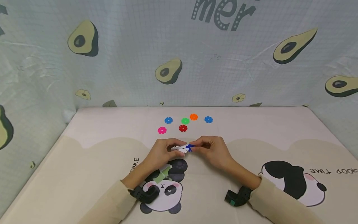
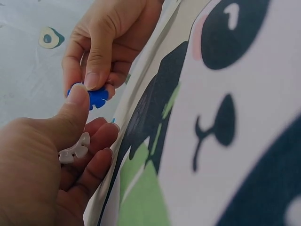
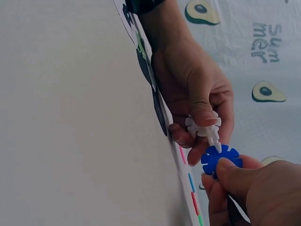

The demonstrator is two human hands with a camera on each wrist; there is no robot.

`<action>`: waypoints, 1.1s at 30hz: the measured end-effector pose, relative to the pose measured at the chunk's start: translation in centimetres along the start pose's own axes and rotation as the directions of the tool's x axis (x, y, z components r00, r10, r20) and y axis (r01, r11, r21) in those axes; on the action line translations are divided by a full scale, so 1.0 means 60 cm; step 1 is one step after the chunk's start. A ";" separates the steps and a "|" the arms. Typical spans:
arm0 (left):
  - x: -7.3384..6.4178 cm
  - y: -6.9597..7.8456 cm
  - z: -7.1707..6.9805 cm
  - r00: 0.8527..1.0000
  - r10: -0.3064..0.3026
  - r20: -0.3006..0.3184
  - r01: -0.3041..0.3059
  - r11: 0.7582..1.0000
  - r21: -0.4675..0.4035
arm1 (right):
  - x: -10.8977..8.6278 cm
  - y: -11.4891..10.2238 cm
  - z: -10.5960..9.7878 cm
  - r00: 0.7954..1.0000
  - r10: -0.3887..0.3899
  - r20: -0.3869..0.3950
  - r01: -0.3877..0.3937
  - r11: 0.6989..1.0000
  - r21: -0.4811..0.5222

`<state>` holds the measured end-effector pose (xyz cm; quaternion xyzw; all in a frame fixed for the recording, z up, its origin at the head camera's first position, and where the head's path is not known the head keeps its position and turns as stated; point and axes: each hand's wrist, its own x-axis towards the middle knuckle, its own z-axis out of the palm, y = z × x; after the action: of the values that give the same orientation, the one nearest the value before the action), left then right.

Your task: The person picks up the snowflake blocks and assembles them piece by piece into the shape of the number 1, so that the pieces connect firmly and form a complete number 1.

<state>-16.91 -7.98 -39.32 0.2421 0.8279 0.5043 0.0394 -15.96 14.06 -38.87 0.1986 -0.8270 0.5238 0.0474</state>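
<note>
Above the table, my left hand [image 1: 161, 152] pinches white notched snowflake discs [image 1: 183, 149] between thumb and fingers. My right hand [image 1: 213, 151] pinches a dark blue snowflake disc [image 3: 211, 159] by its edge. In the right wrist view, one white disc [image 3: 200, 130] lies under the left thumb, and a second white piece [image 3: 214, 141] seen nearly edge-on meets the blue disc's rim. How deeply their slots engage cannot be seen. Fingers cover part of each piece. The left wrist view shows the blue disc [image 2: 98, 98] between both hands' fingertips.
Loose discs lie beyond my hands on the table: blue [image 1: 168, 120], pink [image 1: 162, 130], green [image 1: 185, 121], red [image 1: 183, 128], orange [image 1: 194, 117] and another blue one [image 1: 208, 119]. A panda-print cloth [image 1: 92, 180] covers the table. An avocado-print curtain [image 1: 126, 62] hangs behind.
</note>
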 end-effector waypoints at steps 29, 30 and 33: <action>0.000 -0.001 0.001 1.000 0.019 0.013 -0.019 1.000 0.006 | 0.004 0.002 -0.016 0.997 0.061 0.053 -0.063 0.998 0.027; 0.000 -0.002 0.001 1.000 0.019 0.014 -0.019 1.000 0.012 | 0.004 0.002 -0.015 0.997 0.060 0.052 -0.062 0.998 0.031; 0.000 -0.004 0.002 1.000 0.022 0.012 -0.023 0.999 0.024 | 0.004 0.002 -0.014 0.997 0.062 0.056 -0.064 0.997 0.038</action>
<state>-16.95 -8.00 -39.60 0.2548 0.8308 0.4935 0.0357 -16.34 14.75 -38.52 0.1874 -0.8232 0.5359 0.0043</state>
